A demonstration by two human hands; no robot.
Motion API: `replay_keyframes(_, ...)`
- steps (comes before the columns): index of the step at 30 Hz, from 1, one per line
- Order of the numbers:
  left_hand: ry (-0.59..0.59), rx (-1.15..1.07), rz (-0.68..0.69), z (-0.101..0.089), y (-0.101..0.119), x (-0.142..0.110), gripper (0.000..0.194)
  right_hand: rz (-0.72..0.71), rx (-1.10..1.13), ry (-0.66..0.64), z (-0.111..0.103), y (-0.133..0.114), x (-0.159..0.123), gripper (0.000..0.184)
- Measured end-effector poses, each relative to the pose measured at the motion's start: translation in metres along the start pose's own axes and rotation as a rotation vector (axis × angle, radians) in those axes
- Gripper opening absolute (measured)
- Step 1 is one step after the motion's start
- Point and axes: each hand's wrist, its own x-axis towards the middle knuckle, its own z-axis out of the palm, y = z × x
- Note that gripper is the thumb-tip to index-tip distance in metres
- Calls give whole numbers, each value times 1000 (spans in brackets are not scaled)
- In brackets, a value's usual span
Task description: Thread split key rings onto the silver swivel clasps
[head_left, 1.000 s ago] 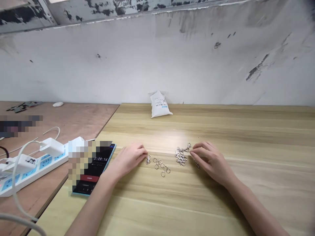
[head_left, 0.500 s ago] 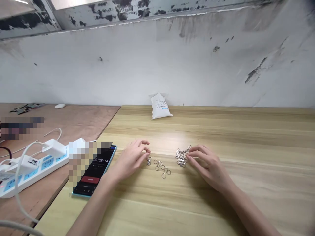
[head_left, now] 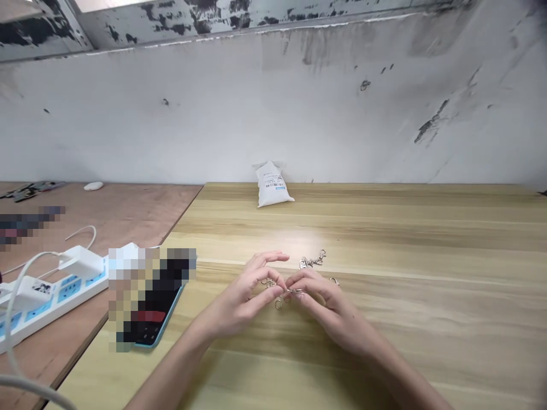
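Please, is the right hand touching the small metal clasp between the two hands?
Touching: the head view shows the right hand with its fingertips closed on the clasp.

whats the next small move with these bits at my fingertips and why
Probably ease the silver ring up against the small silver clasp that the right hand seems to pinch, since the left hand is right beside it and their fingertips nearly meet there.
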Motion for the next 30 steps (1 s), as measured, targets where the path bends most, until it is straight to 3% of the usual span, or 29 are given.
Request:
replay_keyframes(5,21,78,1,1,-4,1,14,14,-40,77,-7,3,0,25)
replay_keyframes(12,-41,-33,15,3,3,0,12,47,214,-166,3,-6,1,21)
replay_keyframes(18,-71,-117,8,0,4,-1,12,106,387,-191,-3,-7,1,24)
replay_keyframes(22,-74,-80,10,-1,5,-1,13,134,367,-226,-7,-7,-2,29)
replay_keyframes(27,-44,65,56,0,1,0,13,163,283,-177,-5,-5,-2,29)
replay_keyframes(30,7,240,97,4,-6,2,13,152,188,-63,-1,0,0,27)
